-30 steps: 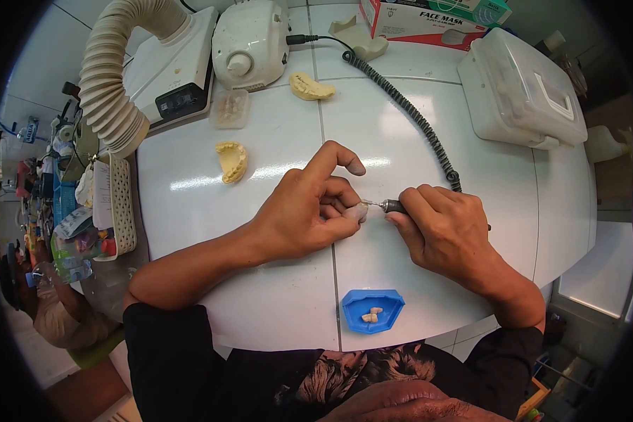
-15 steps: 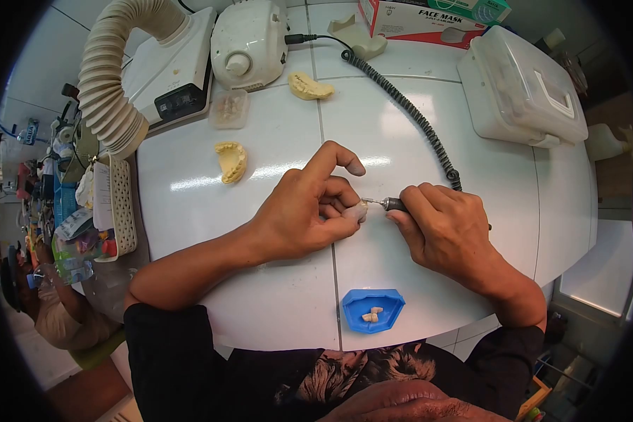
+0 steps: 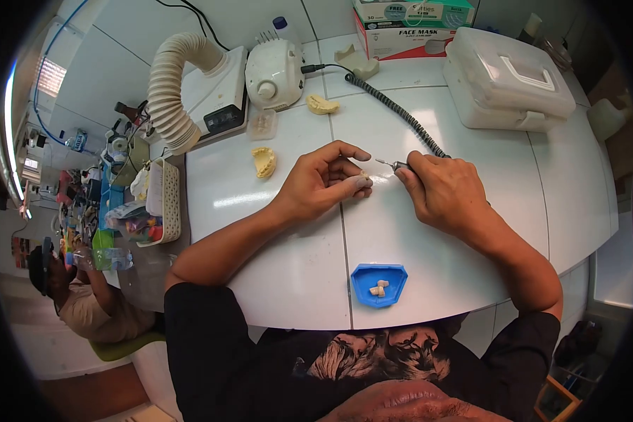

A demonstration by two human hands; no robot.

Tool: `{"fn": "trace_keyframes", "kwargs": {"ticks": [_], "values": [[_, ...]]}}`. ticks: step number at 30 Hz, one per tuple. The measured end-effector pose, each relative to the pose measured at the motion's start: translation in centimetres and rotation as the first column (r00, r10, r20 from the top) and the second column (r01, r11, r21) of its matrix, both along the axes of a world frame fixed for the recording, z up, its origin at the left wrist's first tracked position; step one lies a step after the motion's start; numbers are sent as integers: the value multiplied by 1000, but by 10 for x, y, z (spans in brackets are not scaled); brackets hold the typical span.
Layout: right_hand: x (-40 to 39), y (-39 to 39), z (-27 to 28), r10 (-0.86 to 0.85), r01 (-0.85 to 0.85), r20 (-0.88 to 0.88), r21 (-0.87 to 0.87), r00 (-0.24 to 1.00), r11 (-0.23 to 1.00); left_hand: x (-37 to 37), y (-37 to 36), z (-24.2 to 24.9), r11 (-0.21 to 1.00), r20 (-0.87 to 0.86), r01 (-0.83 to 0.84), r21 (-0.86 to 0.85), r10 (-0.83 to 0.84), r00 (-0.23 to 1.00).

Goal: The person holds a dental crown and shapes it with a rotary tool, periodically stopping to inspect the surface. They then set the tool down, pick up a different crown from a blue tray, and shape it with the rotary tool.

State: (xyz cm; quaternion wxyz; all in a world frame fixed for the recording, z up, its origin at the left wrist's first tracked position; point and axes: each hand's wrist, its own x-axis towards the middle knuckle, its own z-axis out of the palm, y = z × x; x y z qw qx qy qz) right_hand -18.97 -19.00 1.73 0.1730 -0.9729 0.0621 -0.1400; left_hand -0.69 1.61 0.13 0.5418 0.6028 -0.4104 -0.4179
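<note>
My left hand (image 3: 323, 179) pinches a small tooth-coloured dental piece (image 3: 364, 176) between thumb and fingertips, its index finger raised above. The piece is mostly hidden by the fingers. My right hand (image 3: 446, 188) is closed around a rotary handpiece (image 3: 402, 167), whose thin bur points left. A short gap separates the bur tip from the piece. Nearer my body, a blue tray (image 3: 363, 289) holds several small tooth-coloured pieces (image 3: 378, 289). A black coiled cord (image 3: 394, 107) leads from near my right hand back to a white control unit (image 3: 280, 74).
Yellow plaster dental models (image 3: 264, 162) and a small clear box (image 3: 262, 125) lie beyond my left hand. A ribbed suction hose (image 3: 169, 91) arches at back left. A translucent toolbox (image 3: 506, 81) and mask boxes (image 3: 401, 39) stand at the back. Another person (image 3: 95, 295) sits at left.
The bur has come away from the dental piece, opening a gap between the hands. The camera view has shifted, showing more of the room at left.
</note>
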Motion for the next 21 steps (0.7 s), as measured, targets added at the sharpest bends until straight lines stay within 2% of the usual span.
{"fn": "trace_keyframes", "kwargs": {"ticks": [1, 7, 13, 15, 18, 19, 21], "values": [[1, 0, 4, -43, 45, -69, 23, 997, 999, 1, -1, -1, 1000, 8, 2, -4, -2, 1000], [8, -1, 9, -129, 133, -90, 44, 988, 990, 3, -2, -5, 997, -55, -51, -54, 48, 997], [16, -9, 13, -95, 117, -164, 127, 982, 985, 6, -3, -17, 990, -28, -85, -112, 82, 996], [14, -9, 12, -80, 96, -141, 115, 987, 989, 5, -1, -16, 984, -18, -118, -133, 117, 993], [9, -7, 10, -78, 85, -104, 70, 992, 994, 7, 4, -8, 974, 143, -143, -177, 169, 975], [4, -6, 7, -85, 91, -100, 55, 991, 994, 6, 8, -6, 968, 250, -179, -178, 220, 943], [-3, -3, 4, -73, 74, -63, 29, 995, 997, 0, 10, -1, 943, 341, -243, -225, 310, 887]]}}
